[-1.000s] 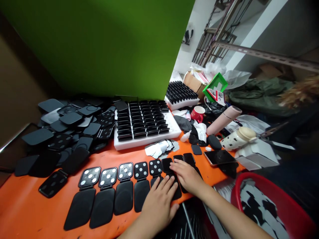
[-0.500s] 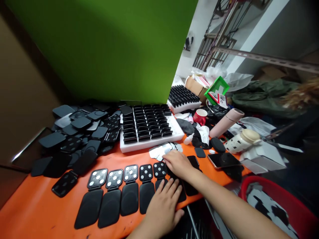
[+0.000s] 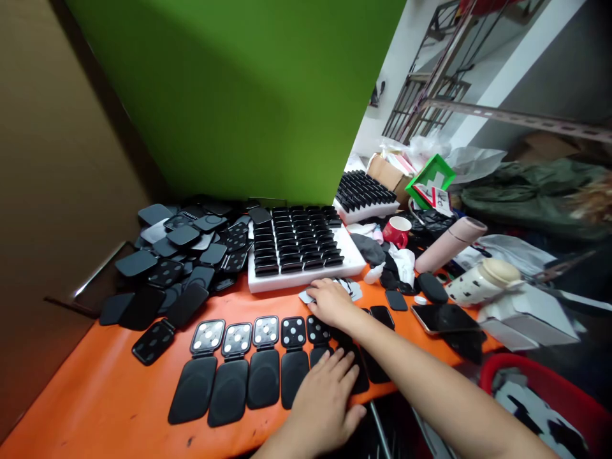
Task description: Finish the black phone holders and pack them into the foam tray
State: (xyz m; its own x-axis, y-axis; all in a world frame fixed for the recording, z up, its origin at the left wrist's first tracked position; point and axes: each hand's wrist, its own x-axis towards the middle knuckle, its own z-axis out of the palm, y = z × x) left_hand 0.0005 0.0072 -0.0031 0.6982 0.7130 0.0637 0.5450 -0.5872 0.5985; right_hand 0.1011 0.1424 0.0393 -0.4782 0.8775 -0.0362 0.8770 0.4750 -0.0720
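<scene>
A row of unfolded black hinged pieces lies on the orange table, their small upper plates [image 3: 208,336] dotted with white or grey circles, their larger lower plates [image 3: 192,389] plain black. My left hand [image 3: 325,401] rests palm down with fingers spread on the lower plates at the right of the row. Beyond it, my right hand [image 3: 331,303] reaches onto a small pile of white-grey cut pieces [image 3: 352,290] in front of the white foam tray [image 3: 287,280]. Its fingertips touch the pile; whether they grip a piece is hidden.
Black plates [image 3: 184,236] are heaped at the back left against a green panel [image 3: 239,95]. To the right are a red mug [image 3: 396,231], a pink bottle [image 3: 449,242], a phone [image 3: 444,319], a patterned cup [image 3: 482,280] and a red basin [image 3: 540,376].
My right hand has moved back and left, from the edge of the dotted plates onto the white-grey pile. My left hand stays on the lower plates. The whole view has shifted.
</scene>
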